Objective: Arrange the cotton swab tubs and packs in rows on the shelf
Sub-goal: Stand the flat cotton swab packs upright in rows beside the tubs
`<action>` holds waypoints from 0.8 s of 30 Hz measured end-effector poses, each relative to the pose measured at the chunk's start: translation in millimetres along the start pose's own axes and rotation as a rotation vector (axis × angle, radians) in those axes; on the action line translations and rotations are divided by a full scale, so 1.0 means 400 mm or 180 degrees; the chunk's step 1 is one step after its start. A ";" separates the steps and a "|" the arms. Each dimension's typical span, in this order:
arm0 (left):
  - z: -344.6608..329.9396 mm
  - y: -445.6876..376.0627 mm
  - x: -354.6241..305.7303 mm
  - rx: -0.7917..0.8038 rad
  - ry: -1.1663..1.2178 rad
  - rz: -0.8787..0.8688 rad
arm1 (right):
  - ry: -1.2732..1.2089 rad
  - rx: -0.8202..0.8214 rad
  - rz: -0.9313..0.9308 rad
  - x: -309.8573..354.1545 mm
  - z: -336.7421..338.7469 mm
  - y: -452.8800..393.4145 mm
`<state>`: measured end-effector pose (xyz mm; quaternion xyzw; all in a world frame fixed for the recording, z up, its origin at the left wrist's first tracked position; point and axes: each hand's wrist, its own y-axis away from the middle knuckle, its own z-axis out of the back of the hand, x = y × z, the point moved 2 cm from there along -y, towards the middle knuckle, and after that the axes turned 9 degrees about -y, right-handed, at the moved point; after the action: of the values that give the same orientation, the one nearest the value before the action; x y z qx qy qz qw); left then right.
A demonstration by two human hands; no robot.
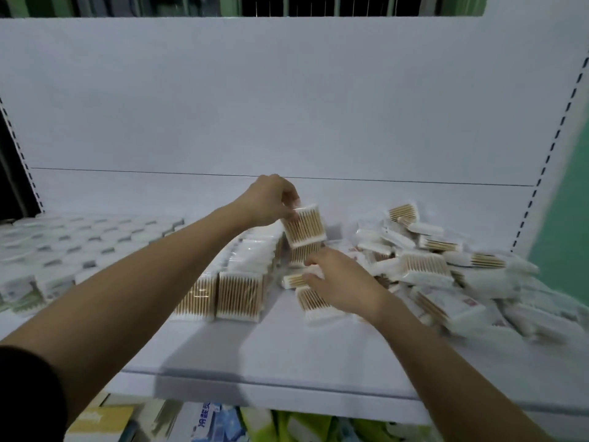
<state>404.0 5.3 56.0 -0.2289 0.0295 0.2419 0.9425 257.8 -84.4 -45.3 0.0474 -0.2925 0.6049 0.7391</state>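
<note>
My left hand [271, 199] pinches the top corner of a clear cotton swab pack [304, 226] and holds it tilted above the shelf [255, 355]. Just below, my right hand [338, 282] rests with curled fingers on loose packs [314, 301] lying flat. Two rows of upright packs [237, 296] run back from the shelf's middle. White round tubs [86, 237] stand in rows on the left. A loose heap of packs [446, 266] covers the right side.
The white back panel [287, 106] rises behind the shelf, with slotted uprights at both sides. Below the shelf's front lip [287, 400] are coloured boxes and bags [207, 422] on a lower level. A green wall [567, 218] stands at the right.
</note>
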 end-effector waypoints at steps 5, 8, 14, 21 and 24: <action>-0.099 -0.078 0.011 0.0351 -0.0482 -0.0163 | 0.0189 0.0624 0.0056 -0.022 -0.060 -0.069; -0.141 -0.105 0.016 0.0646 -0.0574 -0.0204 | 0.0457 0.0645 0.0139 -0.045 -0.076 -0.068; -0.193 -0.124 0.016 0.1001 -0.0730 -0.0273 | 0.0529 0.0696 0.0205 -0.041 -0.059 -0.036; -0.231 -0.112 0.001 0.0844 -0.1042 -0.0340 | 0.0369 0.0666 0.0251 -0.051 -0.051 -0.030; -0.225 -0.091 0.000 0.0637 -0.1074 -0.0357 | 0.0154 0.0704 0.0224 -0.059 -0.040 -0.032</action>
<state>426.1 -63.3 -9.2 -0.0916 -0.1177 0.2198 0.9641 273.3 -101.4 -66.5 0.1038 -0.2075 0.6600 0.7146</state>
